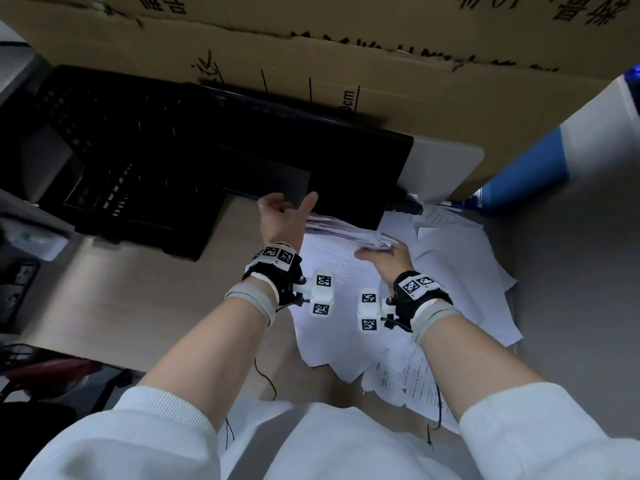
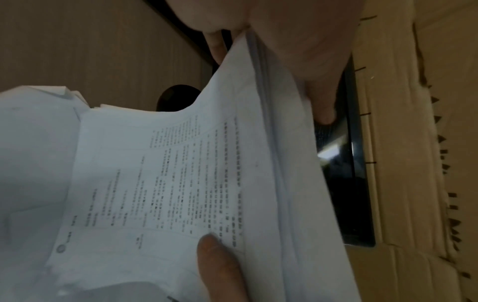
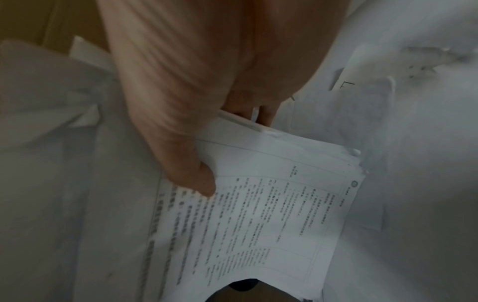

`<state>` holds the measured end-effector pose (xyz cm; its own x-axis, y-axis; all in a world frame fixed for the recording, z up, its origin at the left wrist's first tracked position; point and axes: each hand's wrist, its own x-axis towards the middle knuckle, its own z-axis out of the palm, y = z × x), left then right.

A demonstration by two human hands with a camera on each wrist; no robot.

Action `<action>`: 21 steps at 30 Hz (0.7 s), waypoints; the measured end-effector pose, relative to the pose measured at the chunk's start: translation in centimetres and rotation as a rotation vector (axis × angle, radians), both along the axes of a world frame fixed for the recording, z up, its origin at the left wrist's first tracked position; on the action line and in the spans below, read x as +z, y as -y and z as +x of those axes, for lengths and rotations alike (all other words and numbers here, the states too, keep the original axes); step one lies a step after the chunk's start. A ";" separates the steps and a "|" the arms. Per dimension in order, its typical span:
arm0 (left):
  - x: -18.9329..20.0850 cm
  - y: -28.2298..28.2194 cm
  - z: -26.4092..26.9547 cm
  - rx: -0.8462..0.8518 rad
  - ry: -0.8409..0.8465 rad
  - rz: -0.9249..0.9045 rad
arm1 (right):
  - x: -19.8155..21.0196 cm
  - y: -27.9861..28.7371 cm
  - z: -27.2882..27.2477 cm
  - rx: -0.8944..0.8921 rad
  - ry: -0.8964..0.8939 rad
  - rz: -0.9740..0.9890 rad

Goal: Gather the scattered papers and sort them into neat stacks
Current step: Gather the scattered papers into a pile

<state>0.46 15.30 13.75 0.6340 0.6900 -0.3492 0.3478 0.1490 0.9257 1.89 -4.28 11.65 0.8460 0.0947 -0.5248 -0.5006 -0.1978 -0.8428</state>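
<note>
both hands hold one sheaf of papers (image 1: 346,233) above the scattered papers (image 1: 460,282) on the counter (image 1: 131,306): right hand (image 1: 388,259) pinches its near corner, thumb on the printed top sheet; left hand (image 1: 284,216) is curled round its far edge, thumb up. a black laptop (image 1: 242,150) lies just beyond the sheaf, a black mesh tray (image 1: 86,140) to its left, a cardboard box (image 1: 346,46) behind, and a blue-and-white bottle (image 1: 554,154) lies at the right

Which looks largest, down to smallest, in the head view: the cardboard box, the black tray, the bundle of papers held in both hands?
1. cardboard box
2. black tray
3. bundle of papers

The box is cut off by the frame.
</note>
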 end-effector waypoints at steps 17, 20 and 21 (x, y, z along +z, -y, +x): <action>0.7 -0.3 -3.4 -0.282 -0.152 0.058 | 4.0 0.5 0.0 -0.172 0.059 0.146; 1.9 -0.1 -2.3 -0.195 -0.093 0.031 | 5.3 0.2 0.5 -0.161 0.137 0.170; 2.2 -0.1 -2.2 -0.186 -0.066 0.032 | 5.7 0.1 0.5 -0.162 0.156 0.166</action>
